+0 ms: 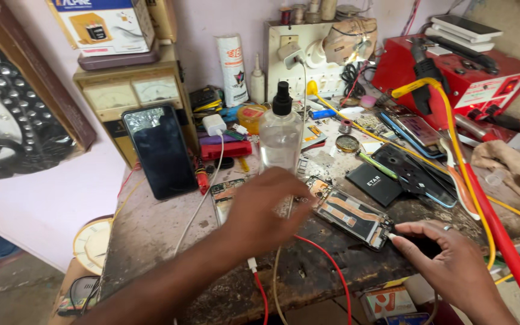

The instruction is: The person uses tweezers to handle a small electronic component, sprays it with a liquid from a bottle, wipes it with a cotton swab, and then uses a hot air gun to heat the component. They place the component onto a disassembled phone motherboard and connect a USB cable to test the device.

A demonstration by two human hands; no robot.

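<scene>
My left hand is wrapped around the lower part of a clear plastic bottle with a black nozzle, standing upright on the worn workbench. My right hand rests on the bench's front right, its fingertips touching the near corner of an opened phone body that lies face down with its insides showing. A second opened phone frame lies just left of my left hand. A red wire runs from under my left hand toward the bench's front edge.
A black phone leans against a beige meter box at the left. A red power unit stands back right, with yellow and red cables trailing down. A black battery, phone parts and tools crowd the middle and right.
</scene>
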